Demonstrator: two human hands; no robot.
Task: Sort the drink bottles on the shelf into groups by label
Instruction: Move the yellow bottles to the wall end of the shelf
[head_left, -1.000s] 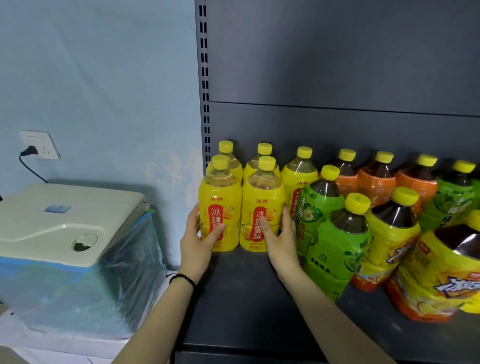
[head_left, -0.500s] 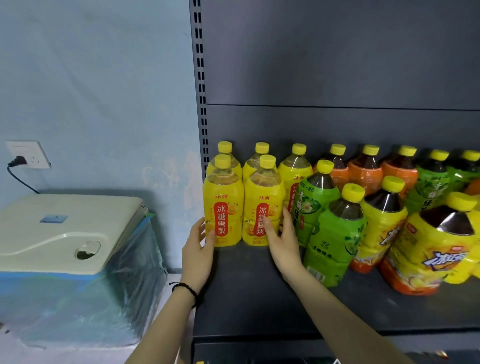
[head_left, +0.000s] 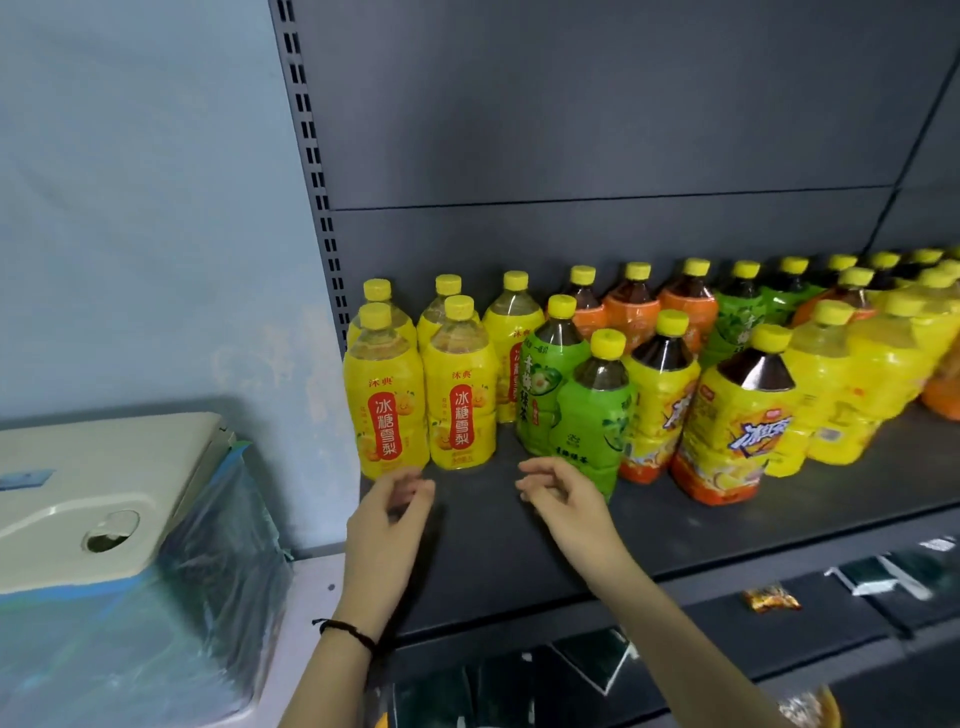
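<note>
Nearest the camera, both hands are seen empty over the dark grey metal shelf (head_left: 675, 525) — left hand (head_left: 387, 512) and right hand (head_left: 563, 499) with fingers loosely curled, nothing gripped, no bottle touched. Just beyond, two yellow-labelled pear-drink bottles (head_left: 421, 405) are stood upright at the shelf's left end, three more behind. Green-labelled tea bottles (head_left: 571, 405) are just beside them; orange-labelled bottles (head_left: 634, 306) are lined along the back.

a single head-worn wide-angle view looks forward and down from close in front of the dark shelf (head_left: 675, 525), angled slightly from its left end; the bottle rows (head_left: 649, 374) run away rightward, both forearms enter from the bottom edge, and straight lines bow near the borders.
</note>
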